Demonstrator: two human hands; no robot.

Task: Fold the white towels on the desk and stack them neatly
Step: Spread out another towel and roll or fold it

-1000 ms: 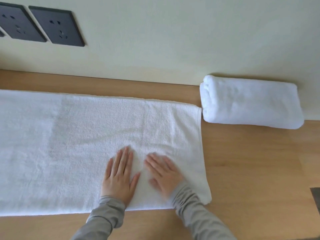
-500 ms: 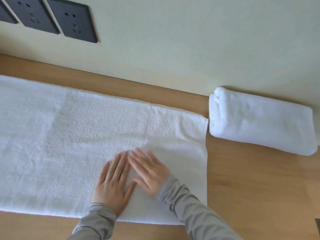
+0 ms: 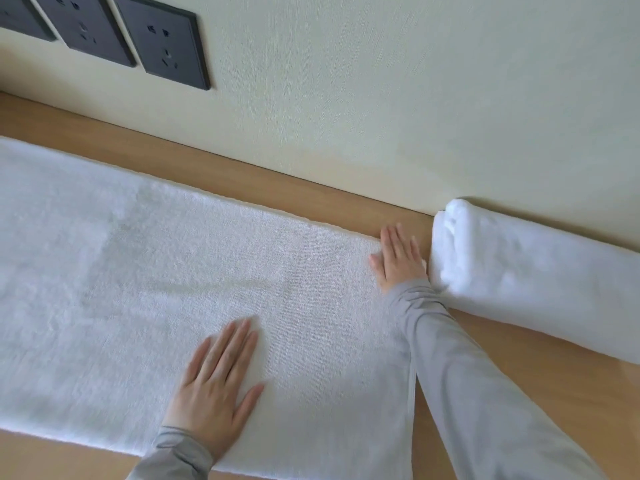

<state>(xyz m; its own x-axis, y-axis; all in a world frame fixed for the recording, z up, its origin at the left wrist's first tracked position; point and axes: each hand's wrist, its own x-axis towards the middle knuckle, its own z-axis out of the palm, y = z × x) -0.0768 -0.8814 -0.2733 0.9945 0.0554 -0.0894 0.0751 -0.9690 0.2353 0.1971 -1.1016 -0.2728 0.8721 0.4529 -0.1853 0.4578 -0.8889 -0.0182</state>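
A long white towel (image 3: 173, 289) lies flat across the wooden desk (image 3: 519, 382) and runs off the left edge of the view. My left hand (image 3: 221, 379) presses flat on its near part, fingers straight. My right hand (image 3: 398, 258) lies flat on the towel's far right corner, fingers straight and reaching onto the bare desk. A second white towel (image 3: 526, 275), folded into a thick bundle, lies at the right against the wall, close beside my right wrist.
A cream wall (image 3: 381, 98) stands right behind the desk. Dark socket plates (image 3: 166, 43) are set in the wall at the upper left. Bare desk shows to the right of the flat towel and along its near edge.
My right hand has slid from beside my left hand out to the towel's far right corner. My left hand stayed pressed on the near part. The view has tilted and shifted.
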